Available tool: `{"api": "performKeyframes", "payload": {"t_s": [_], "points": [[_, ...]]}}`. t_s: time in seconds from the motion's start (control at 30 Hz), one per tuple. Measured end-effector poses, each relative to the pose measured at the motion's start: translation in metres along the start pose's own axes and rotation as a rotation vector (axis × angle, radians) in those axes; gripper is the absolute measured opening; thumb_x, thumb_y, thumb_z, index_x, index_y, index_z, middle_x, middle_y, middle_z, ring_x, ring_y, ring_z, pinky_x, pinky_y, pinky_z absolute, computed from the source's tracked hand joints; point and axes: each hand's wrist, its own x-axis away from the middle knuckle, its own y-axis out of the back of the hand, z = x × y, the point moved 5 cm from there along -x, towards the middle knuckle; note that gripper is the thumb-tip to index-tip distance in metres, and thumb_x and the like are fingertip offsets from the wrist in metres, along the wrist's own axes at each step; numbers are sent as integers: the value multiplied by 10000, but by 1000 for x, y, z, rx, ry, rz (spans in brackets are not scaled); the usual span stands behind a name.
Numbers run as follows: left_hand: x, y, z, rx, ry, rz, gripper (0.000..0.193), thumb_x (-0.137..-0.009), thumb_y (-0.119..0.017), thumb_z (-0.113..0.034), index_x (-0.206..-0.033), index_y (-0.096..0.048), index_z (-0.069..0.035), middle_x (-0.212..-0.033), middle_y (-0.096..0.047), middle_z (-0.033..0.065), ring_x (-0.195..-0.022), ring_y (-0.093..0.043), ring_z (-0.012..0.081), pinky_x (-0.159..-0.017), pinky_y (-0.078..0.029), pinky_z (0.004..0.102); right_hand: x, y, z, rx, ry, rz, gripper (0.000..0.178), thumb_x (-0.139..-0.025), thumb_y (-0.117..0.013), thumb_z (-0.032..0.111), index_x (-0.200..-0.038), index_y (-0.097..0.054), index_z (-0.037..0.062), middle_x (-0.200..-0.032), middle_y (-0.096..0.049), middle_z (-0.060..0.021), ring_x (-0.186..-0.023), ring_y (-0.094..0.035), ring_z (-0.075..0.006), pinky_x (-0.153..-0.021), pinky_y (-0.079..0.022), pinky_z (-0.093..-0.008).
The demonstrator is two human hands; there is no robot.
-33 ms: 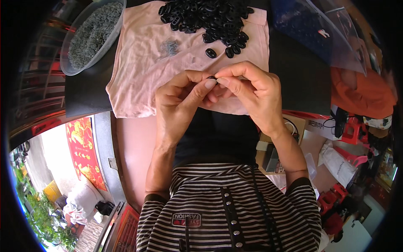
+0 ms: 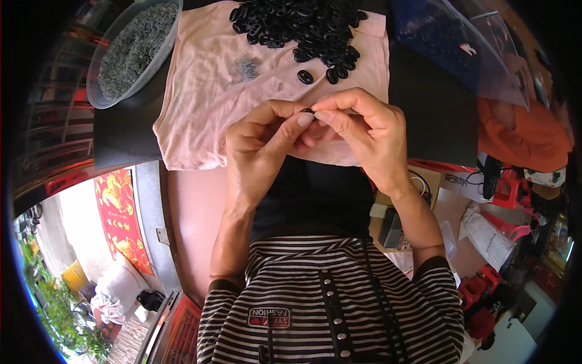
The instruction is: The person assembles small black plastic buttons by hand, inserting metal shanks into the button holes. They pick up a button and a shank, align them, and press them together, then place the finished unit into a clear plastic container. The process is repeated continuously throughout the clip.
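My left hand (image 2: 260,136) pinches a small black oval piece (image 2: 308,111) between thumb and forefinger, above the near part of a pink cloth. My right hand (image 2: 373,130) meets it there, thumb and forefinger pressed together at the piece's right end. Whatever lies between those right fingertips is too small to make out. Just beyond, a single black oval piece with slots (image 2: 305,77) lies on the cloth. Farther back is a heap of similar black pieces (image 2: 303,27). A little pile of thin grey bits (image 2: 247,69) rests left of the middle.
The pink cloth (image 2: 194,121) covers part of a dark table (image 2: 424,127). A translucent tub (image 2: 91,85) full of grey wiry bits stands at the far left. Clear plastic bags (image 2: 491,60) lie at the far right, near orange fabric (image 2: 521,133). A cardboard box (image 2: 427,179) sits below the table's right side.
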Motion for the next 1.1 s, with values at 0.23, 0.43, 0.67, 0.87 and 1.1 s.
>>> {"api": "performKeyframes", "payload": {"t_s": [0.23,0.43,0.67,0.87,1.1], "points": [[-4,5,2,12,1,9,124,-893,-620,-82,-935,-618,34,-767,-630,29,-687,-588,73,-621,-476,194,-11,5,1,62,-55,34,108,-877,-607,50,-956,-654,-8,-814,-672,-59,-730,-644,-91,-639,-509,-222],[-6,6,2,-7,-19,-18,99,-875,-636,-63,-916,-615,25,-792,-618,22,-695,-579,65,-623,-460,192,-42,7,1,810,301,-94,113,-785,-670,104,-896,-694,103,-789,-604,-37,-758,-611,-219,-634,-485,-322],[-6,7,3,32,-57,-3,111,-872,-639,-56,-930,-612,35,-823,-617,27,-712,-582,72,-638,-460,199,-40,-4,-5,906,277,-78,128,-748,-696,124,-874,-682,109,-824,-594,-28,-820,-594,-228,-668,-489,-348],[-6,8,5,49,-30,6,122,-875,-638,-64,-941,-610,34,-836,-627,36,-723,-590,81,-651,-471,204,-39,2,-11,536,95,-31,105,-802,-677,104,-895,-661,60,-775,-625,-33,-681,-594,-161,-598,-481,-281],[-4,9,-2,215,-61,-28,144,-893,-617,-106,-942,-611,29,-854,-656,83,-707,-600,111,-665,-479,231,-26,11,-9,-230,-275,50,202,-880,-649,180,-940,-641,-12,-790,-643,-44,-616,-540,-49,-524,-448,-185]]}}
